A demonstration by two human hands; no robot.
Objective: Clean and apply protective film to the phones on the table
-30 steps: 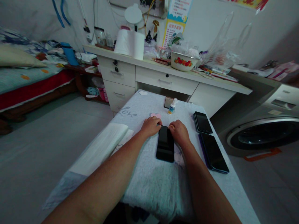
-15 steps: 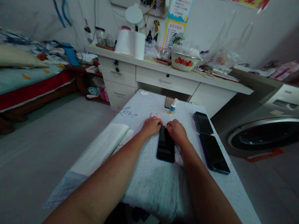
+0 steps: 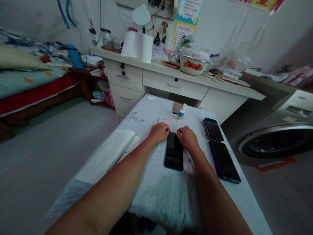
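Note:
A black smartphone (image 3: pixel 173 153) lies screen up on the cloth-covered table, between my forearms. My left hand (image 3: pixel 159 132) is closed at its far left corner, fingertips against the edge. At the far right corner sits my right hand (image 3: pixel 187 138), its fingers curled in a pinch over the screen's edge. Whatever those fingers hold is too small to make out. Beyond the hands stands a small spray bottle (image 3: pixel 181 112) with a white top, in front of another phone (image 3: pixel 177 107) lying flat.
To the right lie a stack of dark phones (image 3: pixel 213 129) and a larger dark phone (image 3: pixel 226 162). Folded white cloth or paper (image 3: pixel 107 156) covers the table's left side. A white desk (image 3: pixel 176 83) closes off the back; a washing machine (image 3: pixel 281 130) stands at right.
My right hand has shifted slightly right along the phone's far edge, uncovering a bit more of the screen's top. My left hand and the phone have hardly moved.

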